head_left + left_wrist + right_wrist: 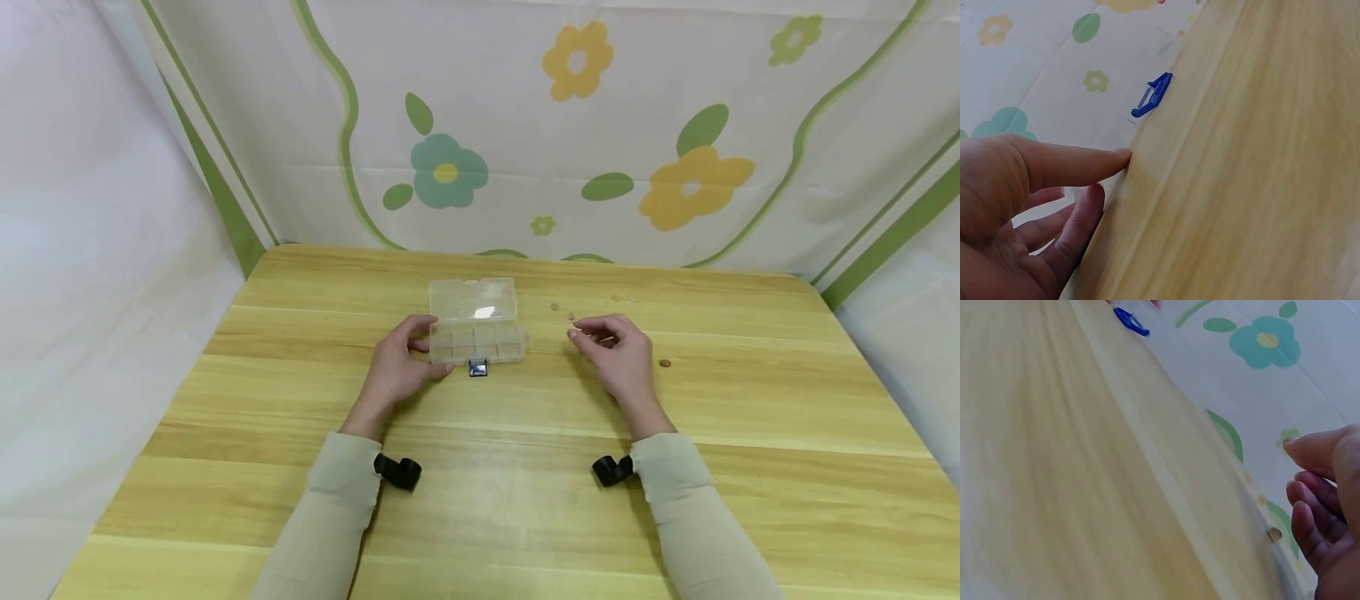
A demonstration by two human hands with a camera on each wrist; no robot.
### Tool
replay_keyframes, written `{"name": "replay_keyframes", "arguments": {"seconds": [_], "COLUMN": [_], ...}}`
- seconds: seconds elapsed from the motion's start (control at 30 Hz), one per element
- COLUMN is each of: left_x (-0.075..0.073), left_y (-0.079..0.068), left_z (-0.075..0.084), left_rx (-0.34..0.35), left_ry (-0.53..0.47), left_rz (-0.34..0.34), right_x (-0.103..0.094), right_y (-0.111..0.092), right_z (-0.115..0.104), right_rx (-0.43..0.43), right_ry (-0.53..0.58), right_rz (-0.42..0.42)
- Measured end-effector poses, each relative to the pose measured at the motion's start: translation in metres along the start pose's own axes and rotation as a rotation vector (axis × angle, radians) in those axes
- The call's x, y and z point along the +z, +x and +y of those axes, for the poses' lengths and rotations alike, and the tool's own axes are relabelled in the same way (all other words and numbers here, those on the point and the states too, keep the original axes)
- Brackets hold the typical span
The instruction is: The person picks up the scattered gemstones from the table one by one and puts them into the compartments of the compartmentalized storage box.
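A clear plastic compartment box (477,342) lies on the table with its lid (472,300) raised at the back. My left hand (400,362) grips its left end, the thumb along the front edge and the fingers at the side. On the front edge sits a dark blue latch (477,367), bright blue in the left wrist view (1152,95). My right hand (617,354) hovers right of the box, thumb and index tips close together beside a small brownish bead (572,316). Nothing shows between these fingertips. In the right wrist view the index finger is hidden behind the thumb.
More small pieces lie on the wooden table (495,500): a pale bead (555,307), a yellowish one (616,297), a whitish one (633,299) and a dark brown one (665,363). A flower-printed cloth (510,125) hangs behind the table's back edge.
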State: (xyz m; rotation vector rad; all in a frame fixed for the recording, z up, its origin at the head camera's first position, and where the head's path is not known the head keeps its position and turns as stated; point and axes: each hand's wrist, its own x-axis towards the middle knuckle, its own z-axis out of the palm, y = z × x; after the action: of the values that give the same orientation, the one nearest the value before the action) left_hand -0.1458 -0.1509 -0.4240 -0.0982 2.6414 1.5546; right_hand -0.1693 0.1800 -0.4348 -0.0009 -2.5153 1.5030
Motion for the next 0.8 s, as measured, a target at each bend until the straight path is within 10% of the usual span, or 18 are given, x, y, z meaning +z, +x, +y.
{"name": "replay_keyframes", "arguments": {"seconds": [0.3, 0.8], "left_x": [0.0, -0.002], "left_y": [0.0, -0.001], "left_z": [0.0, 0.001], "left_rx": [-0.006, -0.001], "left_ry": [-0.011, -0.016], "left_rz": [0.0, -0.001], "right_x": [-0.023, -0.042], "right_y": [0.004, 0.002], "right_z": [0.014, 0.021], "right_rx": [0.091, 0.034], "right_ry": [-0.047, -0.211], "right_rz": [0.03, -0.154]}}
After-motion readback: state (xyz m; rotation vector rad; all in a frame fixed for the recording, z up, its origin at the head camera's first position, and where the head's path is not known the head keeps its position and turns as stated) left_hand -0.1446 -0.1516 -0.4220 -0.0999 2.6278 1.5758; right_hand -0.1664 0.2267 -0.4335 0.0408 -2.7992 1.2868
